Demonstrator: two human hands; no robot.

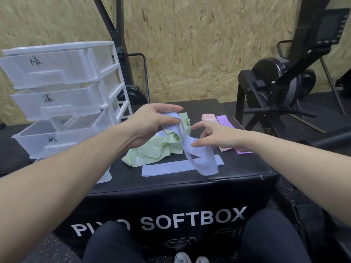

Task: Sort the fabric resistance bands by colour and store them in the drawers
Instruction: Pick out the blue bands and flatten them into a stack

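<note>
My left hand (152, 123) is shut on one end of a pale blue band (201, 160), which hangs in a twisted loop down to the box top. My right hand (214, 136) hovers beside it with fingers spread, its fingertips at the band's middle. A second blue band (167, 168) lies flat near the front edge. Several green bands (150, 152) sit in a loose heap under my left hand. A pink band (209, 118) and a purple band (225, 121) lie flat side by side, partly hidden by my right hand.
The bands rest on a black soft plyo box (237, 179). A white plastic drawer unit (62, 99) stands at the left with three pulled-out drawers bearing handwritten labels. A black rowing machine (281, 86) stands at the right before a chipboard wall. My knees are below.
</note>
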